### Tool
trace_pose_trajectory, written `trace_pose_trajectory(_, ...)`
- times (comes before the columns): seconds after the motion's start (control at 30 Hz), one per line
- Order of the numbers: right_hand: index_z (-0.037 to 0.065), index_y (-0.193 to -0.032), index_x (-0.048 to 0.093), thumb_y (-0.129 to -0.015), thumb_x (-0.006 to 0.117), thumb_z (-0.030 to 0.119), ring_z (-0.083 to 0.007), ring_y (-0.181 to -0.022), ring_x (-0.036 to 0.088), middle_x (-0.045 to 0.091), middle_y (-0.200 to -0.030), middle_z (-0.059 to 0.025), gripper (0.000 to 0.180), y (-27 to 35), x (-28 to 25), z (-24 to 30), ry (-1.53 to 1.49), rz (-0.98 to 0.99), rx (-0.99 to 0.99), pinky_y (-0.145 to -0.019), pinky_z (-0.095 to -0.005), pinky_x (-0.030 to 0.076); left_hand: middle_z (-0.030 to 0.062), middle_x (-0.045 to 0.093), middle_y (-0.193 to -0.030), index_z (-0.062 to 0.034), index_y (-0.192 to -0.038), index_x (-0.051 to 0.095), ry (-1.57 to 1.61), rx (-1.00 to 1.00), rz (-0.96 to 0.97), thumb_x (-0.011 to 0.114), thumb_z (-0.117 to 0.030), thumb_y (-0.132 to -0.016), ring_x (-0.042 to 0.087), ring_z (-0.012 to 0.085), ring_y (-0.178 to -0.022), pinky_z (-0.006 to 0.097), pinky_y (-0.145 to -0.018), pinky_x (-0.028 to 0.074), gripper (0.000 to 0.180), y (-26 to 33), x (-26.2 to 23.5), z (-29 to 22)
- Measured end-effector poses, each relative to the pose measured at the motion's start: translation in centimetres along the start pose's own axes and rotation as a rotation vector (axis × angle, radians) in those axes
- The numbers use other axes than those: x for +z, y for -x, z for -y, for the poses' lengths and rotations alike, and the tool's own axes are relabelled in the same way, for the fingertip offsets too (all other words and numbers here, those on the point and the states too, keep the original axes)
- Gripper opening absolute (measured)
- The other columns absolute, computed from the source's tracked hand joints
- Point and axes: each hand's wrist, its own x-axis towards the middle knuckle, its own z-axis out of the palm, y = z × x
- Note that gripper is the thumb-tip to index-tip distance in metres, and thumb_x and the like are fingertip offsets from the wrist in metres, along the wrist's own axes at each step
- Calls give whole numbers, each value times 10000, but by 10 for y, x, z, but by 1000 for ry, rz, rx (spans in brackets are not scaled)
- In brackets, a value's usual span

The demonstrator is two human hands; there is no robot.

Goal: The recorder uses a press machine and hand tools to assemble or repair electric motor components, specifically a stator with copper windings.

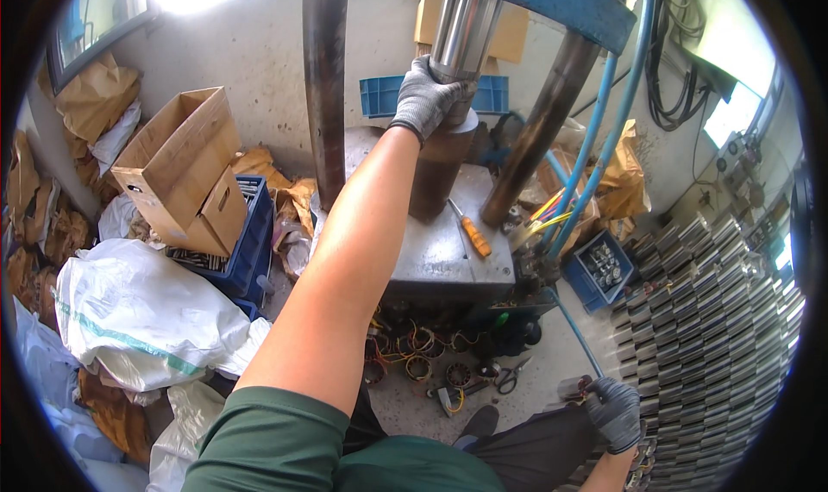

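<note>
My left hand [427, 100], in a grey knit glove, reaches up into a press and is closed around the lower part of a shiny metal cylinder [464, 35]. Beneath it a thick, dark cylindrical block [437, 177] stands on the press's steel bed [414, 263]. A screwdriver with an orange handle [476, 238] lies on that bed, to the right of the block. Down at the right, my gloved right hand [614, 414] is closed on the near end of a long, thin blue lever [573, 328]. Its fingertips are partly hidden.
Steel columns [325, 87] and blue hoses [604, 147] flank the press. Stacked metal cores [707, 345] fill the right side, near a blue bin of parts [599, 272]. Wound coils and scissors [511, 377] lie on the floor. White sacks [147, 307] and a wooden box [177, 164] crowd the left.
</note>
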Motion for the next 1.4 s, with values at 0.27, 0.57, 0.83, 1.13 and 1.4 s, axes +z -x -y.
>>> trace_pose_trajectory(0.27,62,-955,777,-816,679,41,-358,-818,742,764,-902,-166,171,-2,-5,8,-2,2,5,-778,-436,602,169,731,-1233,2,-1376,545,-28,28,-44,989,-335,-634,710,267,-1137,359,-1015,546,928,-3,1,7)
trace_pose_trajectory(0.57,51,-1050,773,-793,701,41,-356,-972,734,748,-1088,-186,267,-31,-23,10,-44,-20,-99,-856,-431,589,137,683,-1334,-14,-1477,470,84,58,51,1021,-321,-660,637,250,-1251,355,-1115,486,1032,-2,-5,7)
trace_pose_trajectory(0.83,97,-1500,554,-905,677,7,-241,-1078,693,672,-1336,-148,614,-206,-74,-17,-31,-719,-101,-968,-355,589,121,697,-1288,-40,-1404,523,194,84,15,1040,-283,-572,668,253,-1180,365,-1064,531,1009,2,-1,-1)
trace_pose_trajectory(1.13,53,-1435,589,-838,745,93,-338,-1024,682,693,-1263,-198,618,-98,-50,-36,276,-322,-398,-921,-436,578,141,614,-1405,-46,-1551,337,77,75,29,1031,-255,-577,624,257,-1259,353,-1099,516,1213,-2,-2,2)
trace_pose_trajectory(1.4,48,-906,774,-816,753,132,-370,-753,715,729,-858,-184,125,16,21,-6,-33,37,-39,-719,-430,581,148,580,-1425,6,-1565,286,138,146,21,1049,-176,-562,593,233,-1284,327,-1115,499,1273,-4,13,9)
